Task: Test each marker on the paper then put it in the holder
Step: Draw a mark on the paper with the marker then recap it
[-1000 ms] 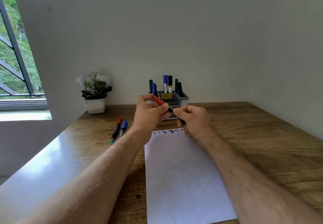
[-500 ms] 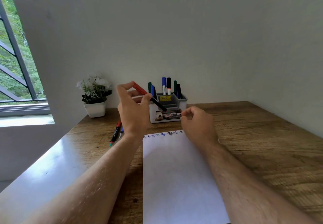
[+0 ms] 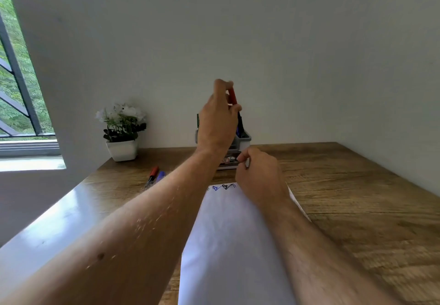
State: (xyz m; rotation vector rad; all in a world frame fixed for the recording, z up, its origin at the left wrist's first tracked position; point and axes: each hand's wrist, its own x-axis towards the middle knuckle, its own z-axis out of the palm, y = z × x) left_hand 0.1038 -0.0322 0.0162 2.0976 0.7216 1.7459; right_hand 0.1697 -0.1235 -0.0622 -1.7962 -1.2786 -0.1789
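- While the left hand (image 3: 215, 123) hangs above the holder (image 3: 242, 141), its thumb and fingers pinch the red-capped marker (image 3: 232, 96) near its upper end, so the marker points roughly downward toward the compartments.
- Judging by its size, the marker is light and rigid; its smooth plastic barrel may slip, so a pinch around the barrel or cap suits it best.
- Set at the back of the wooden table (image 3: 357, 197), the holder looks light enough to shift if a marker is pushed in hard.
- Near the top edge of the paper (image 3: 233, 245), the right hand (image 3: 260, 176) has its fingers curled, thumb to fingertips; whether it holds anything I cannot tell.
- Two more markers (image 3: 154, 177) lie on the table left of the paper, apparently untested.
- Beyond them stands a small potted plant (image 3: 122, 130).
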